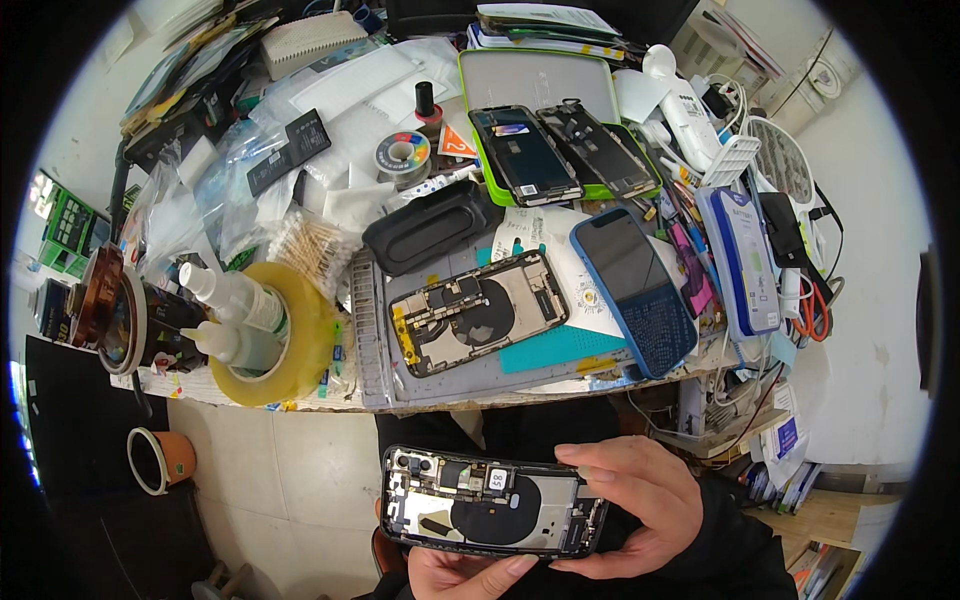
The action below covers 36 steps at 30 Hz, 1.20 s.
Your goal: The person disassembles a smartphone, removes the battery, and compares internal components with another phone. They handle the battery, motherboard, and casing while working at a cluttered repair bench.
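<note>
An opened phone housing (548, 500), its circuit board and round black charging coil showing, is held level over my lap, in front of the bench. My left hand (465, 577) grips its near edge with the thumb along the rim; most of that hand's fingers are hidden beneath. Around the right end of the housing close the fingers and thumb of my right hand (650, 505). On the grey work mat beyond lies a second opened phone housing (430, 355) with yellow tape at its left end. To its right rests a phone in a blue case (640, 285), screen up.
A green-rimmed tray (540, 75) holds two detached phone screens (525, 150). A black plastic tray (425, 228) lies beyond the second housing. At the left stand a large tape roll (228, 385) around bottles, cotton swabs (300, 250) and a solder spool (403, 155). An orange bin (178, 457) is on the floor.
</note>
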Tool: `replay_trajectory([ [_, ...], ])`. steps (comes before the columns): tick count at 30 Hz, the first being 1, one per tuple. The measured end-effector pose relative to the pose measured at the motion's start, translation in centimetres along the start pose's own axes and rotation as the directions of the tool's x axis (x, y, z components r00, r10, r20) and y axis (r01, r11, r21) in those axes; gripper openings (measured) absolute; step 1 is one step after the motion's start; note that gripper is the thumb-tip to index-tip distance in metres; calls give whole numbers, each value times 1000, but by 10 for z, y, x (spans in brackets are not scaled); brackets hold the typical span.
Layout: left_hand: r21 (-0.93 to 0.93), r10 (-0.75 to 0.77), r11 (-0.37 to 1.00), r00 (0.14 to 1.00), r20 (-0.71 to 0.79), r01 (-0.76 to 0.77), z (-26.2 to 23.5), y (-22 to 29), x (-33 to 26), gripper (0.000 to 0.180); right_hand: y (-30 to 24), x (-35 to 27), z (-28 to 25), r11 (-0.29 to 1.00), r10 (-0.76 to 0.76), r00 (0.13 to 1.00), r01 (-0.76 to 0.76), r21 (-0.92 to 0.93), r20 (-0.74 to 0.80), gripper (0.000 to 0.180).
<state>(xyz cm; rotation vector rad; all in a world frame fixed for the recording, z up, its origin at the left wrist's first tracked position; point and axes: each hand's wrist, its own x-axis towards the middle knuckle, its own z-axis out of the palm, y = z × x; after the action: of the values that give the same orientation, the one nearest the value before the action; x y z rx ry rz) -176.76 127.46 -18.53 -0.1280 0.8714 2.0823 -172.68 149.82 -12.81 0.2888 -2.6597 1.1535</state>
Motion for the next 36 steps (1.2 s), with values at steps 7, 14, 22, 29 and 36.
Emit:
replay_trajectory([
  [7, 22, 21, 1000, 1000, 3, -21, -2, -4, -4, 34, -1, -1, 0, 1000, -3, 1000, 3, 3, 12, 87],
  [14, 53, 12, 999, 1000, 3, -12, -2, -2, -6, 39, -3, -1, 0, 1000, -15, 1000, 15, 6, 13, 88],
  [22, 51, 0, 999, 1000, -4, 0, -1, 0, -9, 44, -3, -2, 0, 1000, -27, 999, 27, 8, 20, 89],
  [29, 137, 31, 990, 999, 14, -33, 3, 5, -10, 42, -4, -2, -2, 1000, -25, 999, 24, 15, 32, 91],
  [36, 178, 210, 958, 974, 89, -223, -15, -14, -4, 40, -6, -3, -4, 1000, -7, 999, 6, 21, 53, 95],
])
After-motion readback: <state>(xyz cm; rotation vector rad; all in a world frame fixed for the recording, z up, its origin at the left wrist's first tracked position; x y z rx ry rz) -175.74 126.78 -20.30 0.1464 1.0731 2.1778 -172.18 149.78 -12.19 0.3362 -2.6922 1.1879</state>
